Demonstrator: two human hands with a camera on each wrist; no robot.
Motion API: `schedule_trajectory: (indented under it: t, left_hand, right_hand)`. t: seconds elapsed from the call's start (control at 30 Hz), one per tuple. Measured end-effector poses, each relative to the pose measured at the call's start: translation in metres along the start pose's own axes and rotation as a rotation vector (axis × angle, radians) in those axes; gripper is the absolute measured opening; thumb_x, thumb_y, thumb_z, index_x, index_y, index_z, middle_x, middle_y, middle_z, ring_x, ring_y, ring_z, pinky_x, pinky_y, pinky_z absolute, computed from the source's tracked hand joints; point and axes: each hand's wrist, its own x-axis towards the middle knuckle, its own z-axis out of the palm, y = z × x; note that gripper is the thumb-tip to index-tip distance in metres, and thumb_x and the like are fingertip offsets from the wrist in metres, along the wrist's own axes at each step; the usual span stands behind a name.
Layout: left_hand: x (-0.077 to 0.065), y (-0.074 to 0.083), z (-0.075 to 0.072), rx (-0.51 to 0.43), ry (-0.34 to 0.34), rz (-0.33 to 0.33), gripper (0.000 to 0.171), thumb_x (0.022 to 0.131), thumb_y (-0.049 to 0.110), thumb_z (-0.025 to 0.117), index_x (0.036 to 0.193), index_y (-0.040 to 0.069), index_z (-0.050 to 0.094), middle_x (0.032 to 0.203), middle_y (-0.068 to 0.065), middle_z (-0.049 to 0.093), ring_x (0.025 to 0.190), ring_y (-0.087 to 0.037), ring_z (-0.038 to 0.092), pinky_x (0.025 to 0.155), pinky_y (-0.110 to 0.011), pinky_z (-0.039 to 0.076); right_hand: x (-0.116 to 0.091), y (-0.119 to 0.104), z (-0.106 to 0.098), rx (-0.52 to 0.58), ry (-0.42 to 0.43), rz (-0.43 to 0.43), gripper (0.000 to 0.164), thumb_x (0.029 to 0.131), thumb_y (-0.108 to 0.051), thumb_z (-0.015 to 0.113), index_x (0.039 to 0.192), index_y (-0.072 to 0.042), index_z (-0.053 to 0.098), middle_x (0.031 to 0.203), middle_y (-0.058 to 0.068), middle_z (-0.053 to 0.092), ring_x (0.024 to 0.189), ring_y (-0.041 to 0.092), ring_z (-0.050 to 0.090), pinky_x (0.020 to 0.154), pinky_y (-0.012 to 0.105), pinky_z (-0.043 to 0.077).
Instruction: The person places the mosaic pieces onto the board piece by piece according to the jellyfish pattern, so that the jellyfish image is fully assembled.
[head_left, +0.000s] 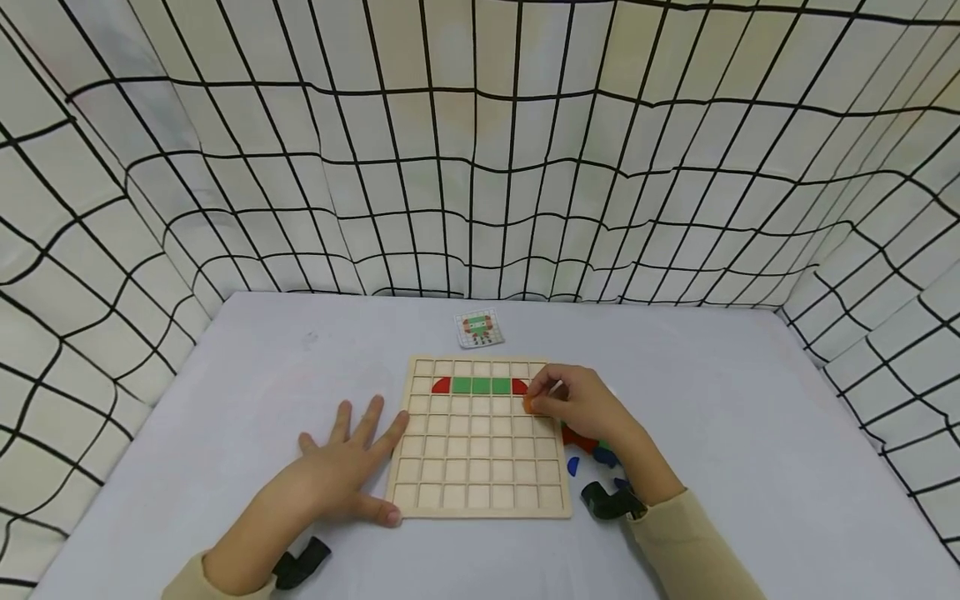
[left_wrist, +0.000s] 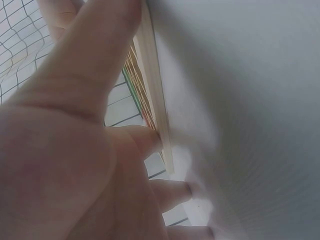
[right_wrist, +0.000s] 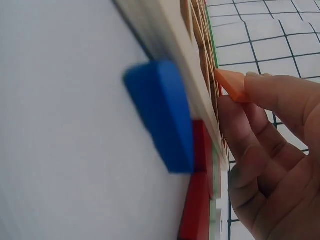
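A wooden grid board [head_left: 480,450] lies on the white table. Along its second row run a red quarter-round piece [head_left: 442,386], three green squares [head_left: 482,386] and another red quarter-round [head_left: 519,387]. My right hand [head_left: 581,404] pinches a small orange block [right_wrist: 234,85] between thumb and fingers, over the board's upper right squares just below the right red piece. My left hand [head_left: 341,471] is spread flat at the board's left side, its thumb and index fingertips at the wooden edge [left_wrist: 156,90].
Right of the board, partly behind my right arm, lie red pieces [head_left: 577,440] and several blue ones [head_left: 573,466]. A small pattern card [head_left: 479,328] lies beyond the board. Black netting [head_left: 480,167] over white walls surrounds the table. Dark camera mounts [head_left: 302,562] sit at both wrists.
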Motion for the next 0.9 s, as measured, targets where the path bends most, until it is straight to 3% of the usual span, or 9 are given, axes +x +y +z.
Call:
schedule_trajectory:
  t: [0.23,0.6,0.9]
  left_hand:
    - [-0.0001,-0.0006,-0.0001,0.002,0.003,-0.001,0.127,0.061,0.074,0.076,0.161,0.019,0.020,0.165,-0.025,0.003,0.143,-0.063,0.000,0.085,-0.091,0.012]
    - [-0.0001,-0.0009,0.0001,0.001,-0.001,-0.005,0.128,0.060,0.074,0.076,0.161,0.020,0.019,0.165,-0.025,0.003,0.143,-0.063,0.000,0.085,-0.091,0.011]
    - [-0.0013,0.0003,-0.0003,-0.002,-0.004,-0.006,0.127,0.060,0.073,0.076,0.161,0.019,0.020,0.165,-0.025,0.004,0.143,-0.063,0.000,0.086,-0.091,0.011]
  right_hand:
    - [0.0010,-0.0043,0.0038,-0.048,-0.005,-0.005,0.006,0.092,-0.015,0.072,0.094,-0.020,0.068,0.091,-0.006,0.065,0.077,0.014,0.061,0.068,0.029,0.053]
    - [0.0002,-0.0080,0.0040,-0.092,-0.042,0.002,0.018,0.091,-0.015,0.072,0.107,-0.020,0.071,0.103,-0.005,0.066,0.088,0.014,0.061,0.083,0.034,0.052]
    - [-0.0018,-0.0078,0.0020,-0.111,-0.111,-0.021,0.028,0.089,-0.017,0.075,0.117,-0.021,0.072,0.105,0.000,0.060,0.081,0.016,0.055,0.069,0.032,0.050]
